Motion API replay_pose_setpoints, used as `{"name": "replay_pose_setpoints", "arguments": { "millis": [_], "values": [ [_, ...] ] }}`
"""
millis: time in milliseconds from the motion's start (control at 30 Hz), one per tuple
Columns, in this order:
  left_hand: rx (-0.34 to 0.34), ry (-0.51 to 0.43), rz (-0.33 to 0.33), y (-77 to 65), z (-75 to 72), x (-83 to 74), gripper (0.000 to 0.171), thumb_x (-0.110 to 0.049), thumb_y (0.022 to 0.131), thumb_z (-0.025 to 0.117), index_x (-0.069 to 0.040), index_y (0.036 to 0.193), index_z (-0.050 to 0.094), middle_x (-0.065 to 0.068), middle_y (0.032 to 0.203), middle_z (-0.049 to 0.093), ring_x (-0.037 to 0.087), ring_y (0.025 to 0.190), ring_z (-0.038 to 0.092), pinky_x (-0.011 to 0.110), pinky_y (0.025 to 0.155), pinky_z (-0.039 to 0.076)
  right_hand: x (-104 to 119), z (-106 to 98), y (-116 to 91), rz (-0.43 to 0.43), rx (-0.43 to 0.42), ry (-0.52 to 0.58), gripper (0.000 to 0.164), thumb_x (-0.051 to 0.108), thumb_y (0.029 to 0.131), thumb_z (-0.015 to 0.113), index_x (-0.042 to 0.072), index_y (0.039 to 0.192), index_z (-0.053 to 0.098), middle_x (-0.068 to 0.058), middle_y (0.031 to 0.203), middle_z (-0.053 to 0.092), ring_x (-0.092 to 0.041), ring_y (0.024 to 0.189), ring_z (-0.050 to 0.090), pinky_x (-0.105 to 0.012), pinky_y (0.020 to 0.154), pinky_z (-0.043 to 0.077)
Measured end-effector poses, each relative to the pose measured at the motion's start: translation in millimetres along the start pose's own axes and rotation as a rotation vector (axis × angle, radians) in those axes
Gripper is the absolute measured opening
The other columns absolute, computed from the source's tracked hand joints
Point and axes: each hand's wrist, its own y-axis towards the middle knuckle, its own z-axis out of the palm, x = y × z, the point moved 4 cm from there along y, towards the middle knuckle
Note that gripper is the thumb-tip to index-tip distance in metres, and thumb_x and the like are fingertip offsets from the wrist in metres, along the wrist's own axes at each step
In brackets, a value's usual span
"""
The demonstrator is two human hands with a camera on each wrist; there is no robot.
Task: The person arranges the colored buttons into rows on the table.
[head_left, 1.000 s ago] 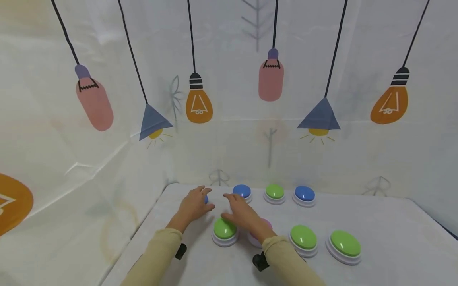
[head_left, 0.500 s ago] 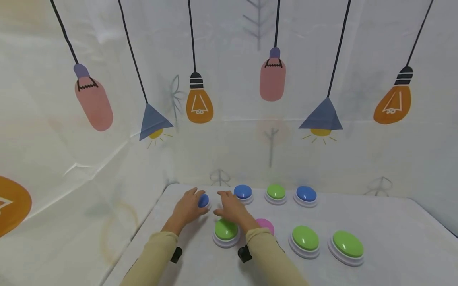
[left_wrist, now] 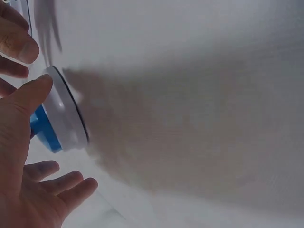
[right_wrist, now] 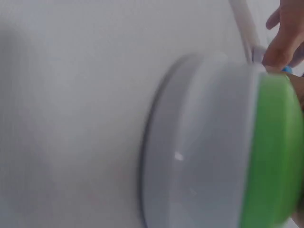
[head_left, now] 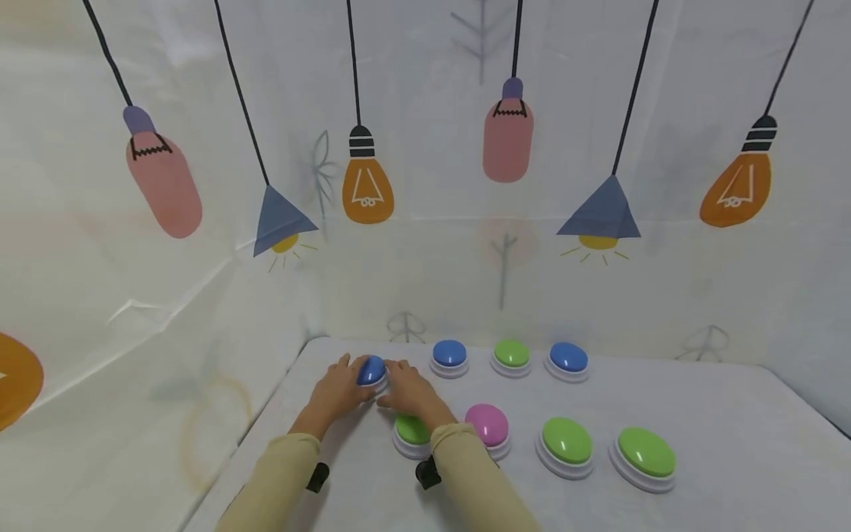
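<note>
In the head view a blue dome push button with a white base stands at the back left of the table, between both hands. My left hand is at its left side, fingers spread. The left wrist view shows the left thumb against the button's white base, the other fingers loosely extended apart from it. My right hand reaches over a green button to the blue button's right side; whether its fingertips touch is unclear. That green button fills much of the right wrist view, partly hiding the hands.
Behind stand a blue button, a green button and another blue button. A pink button and two green buttons sit in the front row. White sheeting printed with lamps encloses the table's back and left.
Both hands have come closer around the left blue button, the right one moving left across the front green button. The pink button is now uncovered. The view has shifted slightly.
</note>
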Motion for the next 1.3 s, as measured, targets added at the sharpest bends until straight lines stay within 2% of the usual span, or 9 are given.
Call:
{"name": "replay_pose_setpoints", "arguments": {
  "millis": [100,200,333,700,933,1300],
  "values": [
    [-0.013,-0.025,0.013,-1.8,3.1,3.0,0.067,-0.025,0.083,0.078,-0.003,0.139,0.05,0.038,0.13,0.051,0.055,0.107,0.058,0.062,0.084,0.052,3.1,5.1,-1.3,0.006,0.032,-0.007,0.079,0.028,0.084,0.078,0.006,0.149,0.04,-0.019,0.14,0.052,-0.034,0.127,0.052,-0.047,0.103,0.047],
    [-0.057,-0.028,0.039,-1.9,5.1,4.6,0.062,-0.022,0.083,0.077,-0.003,0.137,0.052,0.034,0.116,0.06,0.049,0.096,0.064,0.058,0.081,0.054,5.5,5.8,-3.1,0.004,0.045,0.002,0.08,0.026,0.084,0.077,0.006,0.151,0.038,-0.019,0.141,0.052,-0.034,0.128,0.052,-0.045,0.105,0.045],
    [-0.094,-0.015,0.055,-0.3,5.6,5.5,0.059,-0.021,0.083,0.078,-0.004,0.135,0.054,0.027,0.105,0.065,0.043,0.09,0.066,0.055,0.078,0.055,6.3,4.0,-2.9,-0.004,0.049,0.018,0.078,0.025,0.086,0.075,0.005,0.151,0.037,-0.018,0.144,0.051,-0.033,0.131,0.05,-0.044,0.108,0.042],
    [-0.126,-0.004,0.088,-1.0,5.6,8.0,0.059,-0.019,0.082,0.079,-0.002,0.134,0.058,0.026,0.111,0.067,0.042,0.098,0.066,0.054,0.084,0.053,4.9,3.1,-2.3,-0.023,0.035,0.045,0.071,0.024,0.089,0.072,0.002,0.149,0.04,-0.019,0.144,0.051,-0.032,0.133,0.05,-0.044,0.11,0.041],
    [-0.121,-0.012,0.087,-2.4,5.7,8.1,0.057,-0.018,0.082,0.079,-0.003,0.134,0.059,0.025,0.116,0.067,0.042,0.103,0.065,0.054,0.088,0.052,2.7,6.5,-0.5,-0.019,0.025,0.068,0.069,0.023,0.089,0.071,0.002,0.148,0.041,-0.018,0.143,0.053,-0.032,0.133,0.05,-0.043,0.111,0.04],
    [-0.14,-0.005,0.121,-2.6,2.5,6.6,0.054,-0.018,0.082,0.079,-0.003,0.131,0.06,0.023,0.119,0.066,0.042,0.105,0.065,0.054,0.088,0.052,2.1,7.3,2.2,-0.049,-0.024,0.094,0.065,0.019,0.088,0.07,0.0,0.144,0.045,-0.016,0.139,0.057,-0.031,0.129,0.054,-0.043,0.109,0.042]
  ]
}}
